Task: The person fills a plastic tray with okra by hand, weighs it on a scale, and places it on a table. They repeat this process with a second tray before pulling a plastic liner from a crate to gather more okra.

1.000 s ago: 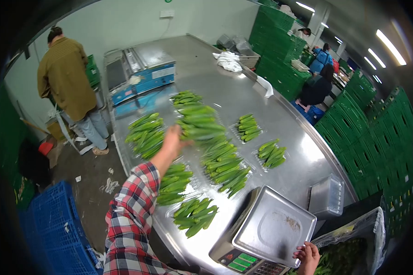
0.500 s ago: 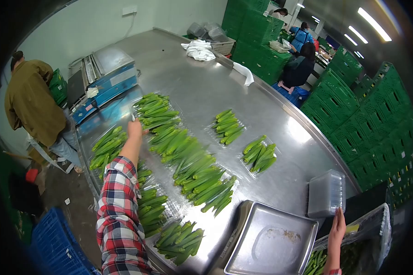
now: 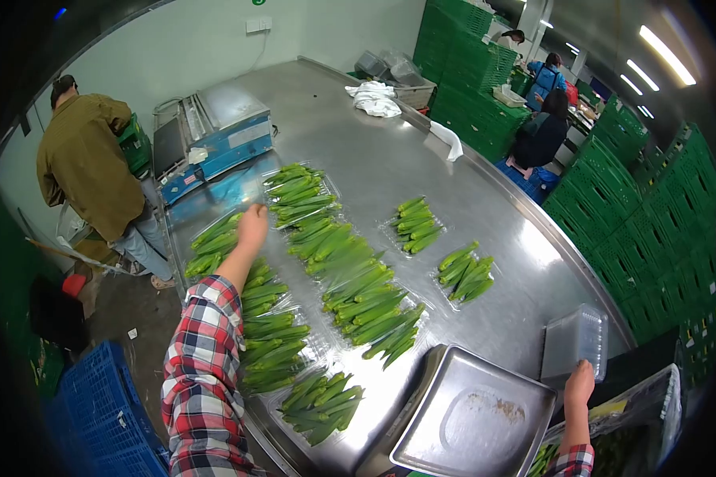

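Clear plastic trays filled with okra (image 3: 350, 270) lie in rows on a steel table. My left hand (image 3: 252, 225) is closed beside the far okra tray (image 3: 298, 191), over the gap between two rows; what its fingers hold, if anything, is hidden. Two separate okra trays (image 3: 415, 226) (image 3: 465, 274) sit to the right of the rows. At the right edge, my right hand (image 3: 579, 385) has its fingers closed at the near corner of a stack of clear plastic trays (image 3: 569, 346).
A steel pan (image 3: 473, 417) rests at the near edge, beside a bag-lined crate (image 3: 644, 405). A blue machine (image 3: 223, 147) stands at the far left. Green crates (image 3: 612, 215) are stacked beyond the table. A person in a brown jacket (image 3: 91, 159) stands left; others work behind.
The view has shifted, so the scene sits further right. My left hand has drawn slightly away from the far okra tray. My right hand's fingers, stretched before, are now curled at the stack.
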`<action>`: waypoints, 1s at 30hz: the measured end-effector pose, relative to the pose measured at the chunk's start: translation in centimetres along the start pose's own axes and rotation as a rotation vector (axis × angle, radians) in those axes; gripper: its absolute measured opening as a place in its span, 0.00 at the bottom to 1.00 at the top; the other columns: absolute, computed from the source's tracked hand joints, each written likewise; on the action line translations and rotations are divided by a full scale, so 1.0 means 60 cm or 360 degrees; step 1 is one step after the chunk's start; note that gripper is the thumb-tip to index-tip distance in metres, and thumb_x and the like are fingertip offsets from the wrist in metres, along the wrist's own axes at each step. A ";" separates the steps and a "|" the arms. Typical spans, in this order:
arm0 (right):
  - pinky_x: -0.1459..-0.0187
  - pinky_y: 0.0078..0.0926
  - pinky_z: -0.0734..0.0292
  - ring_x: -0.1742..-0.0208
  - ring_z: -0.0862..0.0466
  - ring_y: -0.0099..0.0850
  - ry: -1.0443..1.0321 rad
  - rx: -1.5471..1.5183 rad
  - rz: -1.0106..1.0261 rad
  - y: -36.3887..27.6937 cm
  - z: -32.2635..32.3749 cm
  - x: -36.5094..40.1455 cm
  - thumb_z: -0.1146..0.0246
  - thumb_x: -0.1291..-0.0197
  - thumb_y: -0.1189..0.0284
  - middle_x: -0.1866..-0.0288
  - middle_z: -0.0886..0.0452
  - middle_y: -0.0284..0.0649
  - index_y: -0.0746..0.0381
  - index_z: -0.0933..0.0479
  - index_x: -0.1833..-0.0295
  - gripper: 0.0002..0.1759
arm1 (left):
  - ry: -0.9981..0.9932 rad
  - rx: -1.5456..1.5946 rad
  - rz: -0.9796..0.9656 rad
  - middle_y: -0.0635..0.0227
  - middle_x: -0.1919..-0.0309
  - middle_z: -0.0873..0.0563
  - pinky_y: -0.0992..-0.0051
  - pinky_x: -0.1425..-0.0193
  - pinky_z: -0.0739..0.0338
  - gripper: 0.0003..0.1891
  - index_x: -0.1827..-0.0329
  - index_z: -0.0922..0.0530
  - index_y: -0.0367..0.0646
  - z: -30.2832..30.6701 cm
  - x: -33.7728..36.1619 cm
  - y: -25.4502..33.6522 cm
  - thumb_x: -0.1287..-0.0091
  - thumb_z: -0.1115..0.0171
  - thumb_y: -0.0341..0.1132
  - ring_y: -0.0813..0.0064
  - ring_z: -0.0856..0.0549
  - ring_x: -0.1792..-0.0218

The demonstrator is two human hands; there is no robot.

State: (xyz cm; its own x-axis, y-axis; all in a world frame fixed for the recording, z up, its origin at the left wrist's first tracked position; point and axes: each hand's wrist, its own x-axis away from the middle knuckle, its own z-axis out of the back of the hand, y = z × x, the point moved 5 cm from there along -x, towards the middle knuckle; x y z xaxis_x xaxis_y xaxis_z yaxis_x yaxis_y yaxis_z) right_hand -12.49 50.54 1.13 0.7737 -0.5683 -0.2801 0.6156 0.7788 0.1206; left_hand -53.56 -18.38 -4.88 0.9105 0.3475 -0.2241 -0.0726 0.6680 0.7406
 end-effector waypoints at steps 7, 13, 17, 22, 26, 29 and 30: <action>0.58 0.41 0.27 0.59 0.23 0.49 0.0011 0.0000 0.0003 -0.003 0.018 -0.001 0.49 0.45 0.79 0.62 0.24 0.50 0.68 0.29 0.61 0.07 | -0.0333 -0.0490 -0.0147 0.55 0.55 0.19 0.59 0.48 0.30 0.14 0.52 0.23 0.45 -0.076 -0.014 0.019 0.39 0.47 0.39 0.57 0.22 0.51; 0.59 0.41 0.27 0.60 0.23 0.50 -0.0181 0.0292 -0.0077 0.011 -0.006 -0.023 0.51 0.44 0.78 0.64 0.25 0.52 0.69 0.30 0.65 0.06 | -0.0428 -0.1104 -0.0461 0.59 0.58 0.19 0.57 0.47 0.32 0.11 0.57 0.24 0.43 -0.096 -0.009 0.043 0.43 0.43 0.33 0.58 0.24 0.51; 0.58 0.45 0.28 0.60 0.24 0.53 -0.0194 0.0225 -0.0047 0.005 0.004 -0.024 0.49 0.46 0.78 0.64 0.24 0.54 0.69 0.30 0.65 0.05 | -0.0349 -0.0907 -0.0535 0.59 0.57 0.21 0.61 0.47 0.31 0.12 0.57 0.25 0.42 -0.090 -0.012 0.033 0.46 0.42 0.27 0.58 0.25 0.52; 0.59 0.46 0.28 0.60 0.24 0.53 -0.0176 0.0142 -0.0042 0.014 0.007 -0.023 0.47 0.46 0.77 0.64 0.24 0.54 0.68 0.30 0.65 0.05 | -0.0144 -0.0579 -0.0568 0.55 0.56 0.23 0.64 0.48 0.29 0.17 0.56 0.26 0.40 -0.093 -0.033 0.011 0.51 0.44 0.20 0.54 0.25 0.52; 0.60 0.42 0.27 0.61 0.23 0.49 -0.0276 0.0188 -0.0049 0.022 0.002 -0.027 0.46 0.45 0.76 0.64 0.25 0.51 0.68 0.30 0.65 0.06 | -0.0372 -0.0245 -0.0233 0.54 0.58 0.23 0.64 0.51 0.28 0.17 0.57 0.25 0.39 -0.090 -0.053 0.005 0.53 0.44 0.20 0.53 0.24 0.55; 0.61 0.42 0.27 0.63 0.23 0.49 -0.0183 0.0213 -0.0095 0.013 0.001 -0.026 0.45 0.45 0.75 0.66 0.25 0.50 0.67 0.30 0.67 0.05 | -0.0454 -0.0215 -0.0326 0.54 0.61 0.21 0.64 0.53 0.27 0.15 0.60 0.24 0.39 -0.084 -0.053 0.000 0.54 0.44 0.20 0.54 0.22 0.56; 0.61 0.42 0.27 0.63 0.23 0.49 -0.0141 0.0223 -0.0087 0.008 0.001 -0.024 0.45 0.46 0.75 0.67 0.25 0.50 0.67 0.30 0.68 0.05 | -0.0409 -0.0221 -0.0343 0.54 0.62 0.21 0.64 0.53 0.27 0.14 0.61 0.23 0.39 -0.082 -0.055 -0.003 0.53 0.44 0.20 0.54 0.22 0.57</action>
State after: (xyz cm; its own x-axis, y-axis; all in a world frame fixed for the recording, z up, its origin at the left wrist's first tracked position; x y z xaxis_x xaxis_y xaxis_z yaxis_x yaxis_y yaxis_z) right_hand -13.29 51.72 1.62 0.7447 -0.6348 -0.2059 0.6673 0.7048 0.2408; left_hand -58.55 -16.38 -7.40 0.9822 0.0240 -0.1862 0.0937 0.7969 0.5968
